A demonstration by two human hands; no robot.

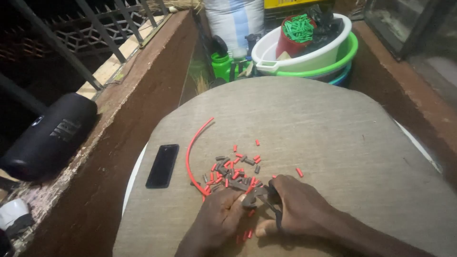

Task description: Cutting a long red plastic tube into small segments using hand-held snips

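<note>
My left hand (219, 216) pinches the near end of a long red tube (189, 157) that curves away over the grey board (333, 143). My right hand (297, 207) grips a pair of dark scissors (266, 200), whose blades meet the tube by my left fingertips. In front of both hands lies a heap of several short red and grey cut pieces (233, 169). A few more red pieces (245, 234) sit between my wrists.
A black phone (163, 165) lies flat at the board's left. A black cylindrical speaker (47, 135) rests on the ledge at left. Behind the board are stacked basins (314, 59) holding a red cup of green pieces (296, 31), and a green bottle (221, 62).
</note>
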